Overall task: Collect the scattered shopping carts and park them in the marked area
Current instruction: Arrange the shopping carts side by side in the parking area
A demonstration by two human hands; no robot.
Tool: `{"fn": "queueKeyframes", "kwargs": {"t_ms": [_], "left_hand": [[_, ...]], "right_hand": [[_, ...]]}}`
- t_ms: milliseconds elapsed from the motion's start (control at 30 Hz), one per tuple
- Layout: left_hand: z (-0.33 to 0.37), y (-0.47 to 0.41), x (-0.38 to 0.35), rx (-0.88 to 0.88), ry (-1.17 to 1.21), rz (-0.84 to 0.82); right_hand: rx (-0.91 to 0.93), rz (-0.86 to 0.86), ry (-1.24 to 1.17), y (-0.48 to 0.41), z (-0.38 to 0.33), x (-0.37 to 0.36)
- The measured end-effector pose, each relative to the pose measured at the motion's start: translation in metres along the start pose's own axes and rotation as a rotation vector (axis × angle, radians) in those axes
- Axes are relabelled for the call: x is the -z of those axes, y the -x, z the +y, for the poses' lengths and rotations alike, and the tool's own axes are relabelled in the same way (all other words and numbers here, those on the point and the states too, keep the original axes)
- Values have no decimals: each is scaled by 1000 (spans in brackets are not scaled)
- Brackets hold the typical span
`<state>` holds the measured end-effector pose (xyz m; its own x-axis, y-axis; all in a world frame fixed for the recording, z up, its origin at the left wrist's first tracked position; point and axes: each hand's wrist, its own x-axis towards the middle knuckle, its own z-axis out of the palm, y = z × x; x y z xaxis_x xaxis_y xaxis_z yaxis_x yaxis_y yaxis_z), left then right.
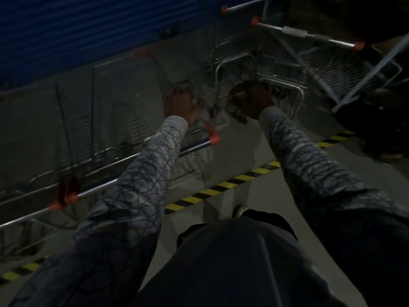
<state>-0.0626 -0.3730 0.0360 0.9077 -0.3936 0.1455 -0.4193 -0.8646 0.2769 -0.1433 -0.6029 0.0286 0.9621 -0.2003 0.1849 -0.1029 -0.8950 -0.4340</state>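
the near cart (132, 158) stands on the left, on the far side of the tape (221, 187) and alongside the shutter (88, 29), so it looks already parked. the far cart (283, 72) sits just past it to the right, also beyond the tape but at an angle to the near one. a third cart (243, 4) shows only its handle at the far edge. judging by this, collecting is well along. what seems left is to line the far cart up and nest it; whether more carts remain elsewhere cannot be seen.

the right hand (250, 100) is curled round a metal tube on the far cart's frame. the left hand (181, 103) reaches to the wire at the near cart's far end; blur hides whether it grips or only touches.

the tape runs from near left to far right across the grey floor. a shoe (240, 211) stands on its near side. a dark bulk (376, 120) sits right of the far cart, too dim to name. it may crowd any swing of that cart, and the near cart's orange-capped handle lies under the left arm.
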Motion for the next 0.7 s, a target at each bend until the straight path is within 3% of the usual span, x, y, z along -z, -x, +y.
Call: {"fn": "queueKeyframes", "kwargs": {"t_ms": [267, 700], "left_hand": [[105, -83, -44, -23, 55, -36], [156, -231, -102, -6, -9, -104]], "right_hand": [[-78, -67, 108, -44, 98, 60], [-44, -139, 121, -187, 188, 51]]}}
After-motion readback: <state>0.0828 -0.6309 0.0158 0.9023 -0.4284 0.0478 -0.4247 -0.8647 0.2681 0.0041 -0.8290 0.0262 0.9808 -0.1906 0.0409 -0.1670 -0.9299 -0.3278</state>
